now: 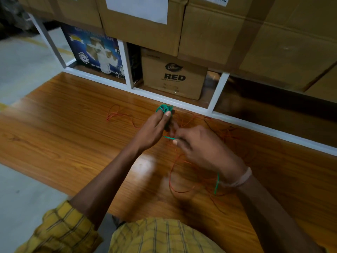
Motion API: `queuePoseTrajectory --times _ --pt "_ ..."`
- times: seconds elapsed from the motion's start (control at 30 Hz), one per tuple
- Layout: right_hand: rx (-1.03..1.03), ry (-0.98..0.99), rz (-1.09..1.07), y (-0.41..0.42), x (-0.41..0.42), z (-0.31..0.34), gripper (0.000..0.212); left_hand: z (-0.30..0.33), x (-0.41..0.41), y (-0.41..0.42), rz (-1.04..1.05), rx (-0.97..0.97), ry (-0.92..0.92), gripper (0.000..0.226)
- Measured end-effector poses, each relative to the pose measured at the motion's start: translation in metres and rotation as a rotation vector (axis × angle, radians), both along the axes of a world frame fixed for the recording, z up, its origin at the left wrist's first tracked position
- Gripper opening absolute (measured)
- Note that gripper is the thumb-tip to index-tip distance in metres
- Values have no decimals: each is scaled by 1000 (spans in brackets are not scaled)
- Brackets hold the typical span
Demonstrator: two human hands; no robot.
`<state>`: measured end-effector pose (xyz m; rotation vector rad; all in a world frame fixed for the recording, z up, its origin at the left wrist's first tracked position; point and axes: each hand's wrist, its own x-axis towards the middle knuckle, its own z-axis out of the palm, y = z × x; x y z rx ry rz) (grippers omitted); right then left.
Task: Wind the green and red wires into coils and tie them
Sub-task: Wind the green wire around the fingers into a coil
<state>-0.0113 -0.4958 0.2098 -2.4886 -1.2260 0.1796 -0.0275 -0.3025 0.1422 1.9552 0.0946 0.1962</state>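
Above wooden board (73, 136): my left hand (152, 130) grips green wire coil (164, 108) at fingertips. My right hand (198, 147) pinches green wire's free end. Red wire (182, 190) lies loose, tangled across board beneath both hands.

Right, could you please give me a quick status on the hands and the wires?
Left hand holds green coil on fingertips. Right hand pinches green wire's free end. Red wire loose on wooden board, uncoiled.
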Motion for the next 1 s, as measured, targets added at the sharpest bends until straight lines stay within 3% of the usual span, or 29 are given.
queuePoseTrajectory --times 0.23,0.53,0.67,0.83,1.0 --pt "153 -86 -24 -20 58 19 13 5 -18 1 -277 -133 78 38" --pt "501 -112 -182 -17 99 -27 12 16 -22 2 -428 -687 52 52" --pt "508 28 -252 -4 73 -69 20 24 -16 -5 -365 -793 -3 49" --pt "538 201 -311 11 32 -112 15 23 -1 -15 -165 -1009 -77 50" --pt "549 22 -319 19 10 -110 15 12 14 -22 -2 -1054 -138 50"
